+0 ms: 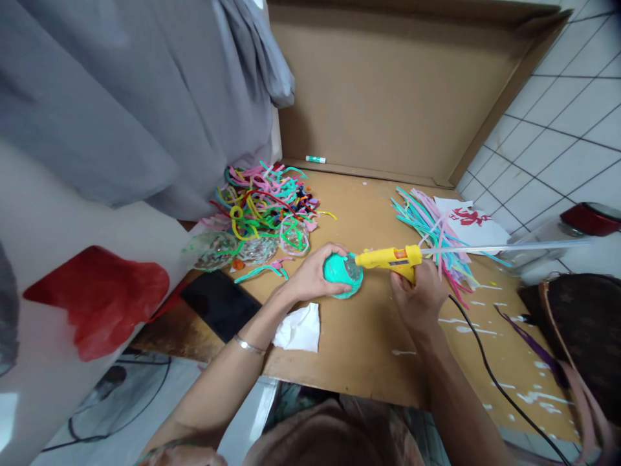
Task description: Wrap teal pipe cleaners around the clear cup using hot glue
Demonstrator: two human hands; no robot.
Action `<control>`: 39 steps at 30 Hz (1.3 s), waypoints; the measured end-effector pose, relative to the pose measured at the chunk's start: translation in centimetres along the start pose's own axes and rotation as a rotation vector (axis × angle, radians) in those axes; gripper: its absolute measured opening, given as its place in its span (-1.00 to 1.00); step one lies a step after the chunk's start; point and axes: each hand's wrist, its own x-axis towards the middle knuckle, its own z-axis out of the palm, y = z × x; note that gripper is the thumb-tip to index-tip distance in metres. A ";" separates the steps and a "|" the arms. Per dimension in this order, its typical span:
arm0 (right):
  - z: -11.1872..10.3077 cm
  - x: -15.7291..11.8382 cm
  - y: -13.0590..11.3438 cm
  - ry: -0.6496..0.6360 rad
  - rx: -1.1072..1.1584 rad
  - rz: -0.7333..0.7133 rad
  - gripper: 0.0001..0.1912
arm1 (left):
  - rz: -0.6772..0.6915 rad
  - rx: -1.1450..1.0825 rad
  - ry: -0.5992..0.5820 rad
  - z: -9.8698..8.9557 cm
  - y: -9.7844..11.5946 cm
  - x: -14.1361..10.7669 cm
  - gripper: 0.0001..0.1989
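My left hand (315, 275) is closed around a small round container wrapped in turquoise pipe cleaner (337, 268), with a greyish, see-through patch on its right side. In my right hand (421, 294) is a yellow hot glue gun (391, 257), its nozzle pointing left at that patch, touching it or very close. A long clear glue stick (504, 247) sticks out of the back of the gun toward the right. A black cord (478, 346) runs down from near my right hand to the lower right.
Tangled colourful pipe cleaners (264, 204) lie at the back left, beside clear plastic pieces (257, 249). Straight pipe cleaners (427, 223) lie at the right. A dark tablet or phone (220, 304), white tissue (298, 328), glue stick tube (315, 159) and brown bag (577, 330) surround the workspace.
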 end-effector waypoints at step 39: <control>0.1 -0.3 -0.6 -0.050 0.053 0.034 -0.92 | 0.009 -0.012 -0.002 0.1 0.1 -0.1 -0.40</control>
